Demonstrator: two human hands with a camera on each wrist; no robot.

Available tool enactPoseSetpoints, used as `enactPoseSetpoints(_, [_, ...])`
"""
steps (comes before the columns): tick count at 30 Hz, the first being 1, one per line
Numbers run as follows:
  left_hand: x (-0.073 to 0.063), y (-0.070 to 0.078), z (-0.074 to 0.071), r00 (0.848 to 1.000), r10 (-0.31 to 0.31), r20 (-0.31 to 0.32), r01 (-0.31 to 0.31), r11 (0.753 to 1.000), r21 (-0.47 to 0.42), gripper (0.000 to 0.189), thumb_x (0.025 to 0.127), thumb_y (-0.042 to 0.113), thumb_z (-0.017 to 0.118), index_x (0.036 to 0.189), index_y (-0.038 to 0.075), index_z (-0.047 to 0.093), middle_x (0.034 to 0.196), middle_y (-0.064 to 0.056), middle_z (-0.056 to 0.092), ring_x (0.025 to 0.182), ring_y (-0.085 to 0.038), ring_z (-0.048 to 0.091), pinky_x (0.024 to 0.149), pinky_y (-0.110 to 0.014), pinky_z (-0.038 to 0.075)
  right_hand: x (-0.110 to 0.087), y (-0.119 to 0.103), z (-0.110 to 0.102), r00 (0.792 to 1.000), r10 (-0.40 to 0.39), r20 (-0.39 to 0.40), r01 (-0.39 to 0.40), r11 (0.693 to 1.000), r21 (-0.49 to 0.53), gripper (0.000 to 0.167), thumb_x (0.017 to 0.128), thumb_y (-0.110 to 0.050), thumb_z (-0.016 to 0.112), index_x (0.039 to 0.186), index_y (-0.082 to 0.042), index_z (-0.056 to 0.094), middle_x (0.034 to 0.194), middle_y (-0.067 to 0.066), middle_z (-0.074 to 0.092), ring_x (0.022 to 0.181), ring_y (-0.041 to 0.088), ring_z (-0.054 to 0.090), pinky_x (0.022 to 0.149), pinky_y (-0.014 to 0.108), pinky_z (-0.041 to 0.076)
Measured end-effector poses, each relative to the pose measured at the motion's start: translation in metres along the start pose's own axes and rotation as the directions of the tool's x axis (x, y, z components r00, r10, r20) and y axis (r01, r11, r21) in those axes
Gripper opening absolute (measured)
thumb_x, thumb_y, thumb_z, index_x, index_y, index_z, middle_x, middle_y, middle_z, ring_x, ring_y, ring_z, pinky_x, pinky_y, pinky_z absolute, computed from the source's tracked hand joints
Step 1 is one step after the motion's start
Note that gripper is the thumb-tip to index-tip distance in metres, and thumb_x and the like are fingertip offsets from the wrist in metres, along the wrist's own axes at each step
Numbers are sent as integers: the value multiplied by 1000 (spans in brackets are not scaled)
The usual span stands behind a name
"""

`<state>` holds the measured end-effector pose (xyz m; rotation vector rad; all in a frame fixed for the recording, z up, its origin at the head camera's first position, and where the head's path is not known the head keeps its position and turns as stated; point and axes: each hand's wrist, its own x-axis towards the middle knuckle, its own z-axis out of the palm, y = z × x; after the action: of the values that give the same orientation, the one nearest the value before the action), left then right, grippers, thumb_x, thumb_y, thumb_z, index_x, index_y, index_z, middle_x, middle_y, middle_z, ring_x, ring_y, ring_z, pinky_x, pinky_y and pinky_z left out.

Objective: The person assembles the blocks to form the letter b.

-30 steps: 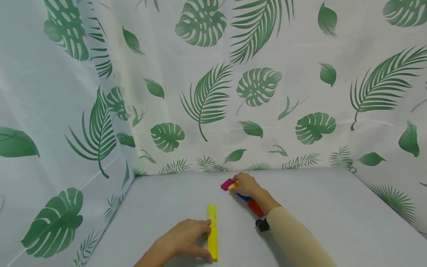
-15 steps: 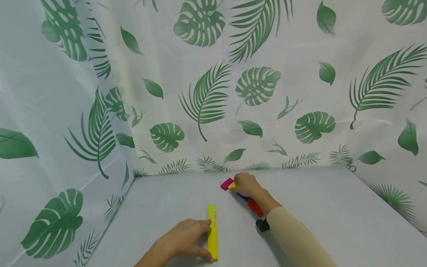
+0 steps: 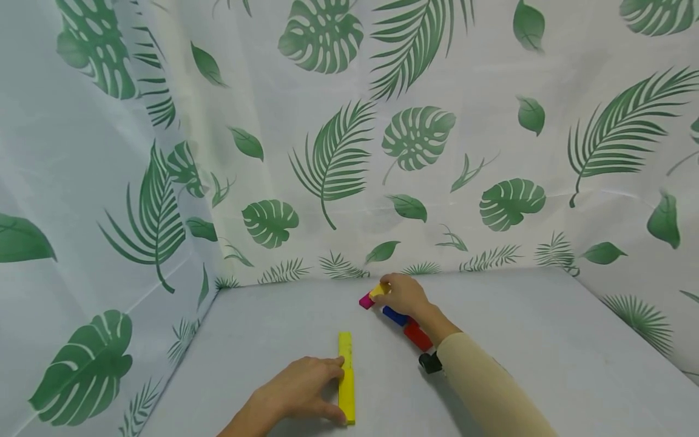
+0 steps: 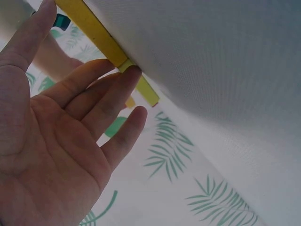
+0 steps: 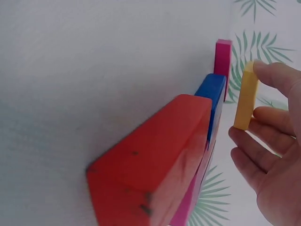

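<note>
So the change here is small but it matters: the orange-yellow block [image 5: 246, 96] was tucked down by the blue block [image 3: 394, 315] a second ago, and now the right hand [image 3: 406, 294] has it up and back a bit, so way more of the blue one shows. Right hand is pinching it, thumb on one end and fingertips around the other, and the right wrist view shows a gap between it and the magenta block [image 5: 222, 59] and the blue one. I'd read that as the piece being free of the row, so whatever it's meant for, nothing's snagging it. Red block [image 3: 417, 337] sits right by the blue one's near end, with a pink block [image 5: 185, 209] alongside it. Left hand [image 3: 306, 388] hasn't really budged: fingers spread, thumb at the near end of the long yellow block [image 3: 346, 397], fingertips resting up by the pale yellow piece [image 3: 345, 346] that continues it end to end. Room-wise, the back edge of the counter [image 3: 284, 321] is near, with the leaf-print sheet [image 3: 469, 73] rising right there, so I wouldn't go much further back. There's a bare strip between the yellow pair and the coloured row, plus plenty of space right of the forearm. Near edge is out of view, can't judge that.
</note>
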<state>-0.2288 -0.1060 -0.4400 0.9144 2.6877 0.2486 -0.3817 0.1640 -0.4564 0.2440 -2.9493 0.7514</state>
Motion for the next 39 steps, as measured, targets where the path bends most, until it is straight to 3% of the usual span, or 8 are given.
enactPoseSetpoints(4, [0,0,0,1000,-12,8,12,1000,-12,70,76,67,82,132,26,70,150,5,60,136,-14,59,114,-42,49,0,-3,-2,999,-41,-19,41,999,23,54,90,-41,80,132,-9,69,121,9,72,101,24,61,95,46,58])
enactPoseSetpoints(11, [-1,0,0,1000,21,-3,-21,1000,17,70,77,67,81,131,24,71,150,2,61,136,-15,59,114,-41,49,-1,-12,-1,990,-139,-5,139,983,122,53,89,-35,84,132,-9,69,122,6,72,110,27,63,101,47,56])
enactPoseSetpoints(17, [-3,-1,2,997,64,-37,-63,997,41,71,77,67,82,130,22,71,149,0,61,134,-16,61,113,-40,50,0,-20,3,957,-284,59,272,949,158,49,89,-33,84,129,-9,71,119,4,73,112,28,65,103,44,56])
enactPoseSetpoints(25, [-4,-1,1,997,64,-42,-62,997,38,69,77,67,82,129,22,72,149,0,61,134,-16,61,112,-39,51,0,-26,10,925,-372,80,359,923,142,45,89,-33,84,126,-9,73,120,3,74,111,26,64,103,44,55])
enactPoseSetpoints(33, [-5,-3,2,996,74,-57,-72,996,45,70,77,67,81,130,22,71,149,0,61,134,-16,61,112,-40,51,-1,-30,18,889,-438,133,424,898,122,41,88,-29,84,121,-8,75,107,1,74,94,17,59,87,34,53])
enactPoseSetpoints(39, [-4,-3,2,996,69,-48,-67,997,37,70,78,68,80,130,23,71,150,0,60,135,-17,61,112,-41,51,-1,-30,24,882,-437,175,429,900,81,35,88,-26,85,118,-11,76,92,0,67,85,15,55,76,29,47])
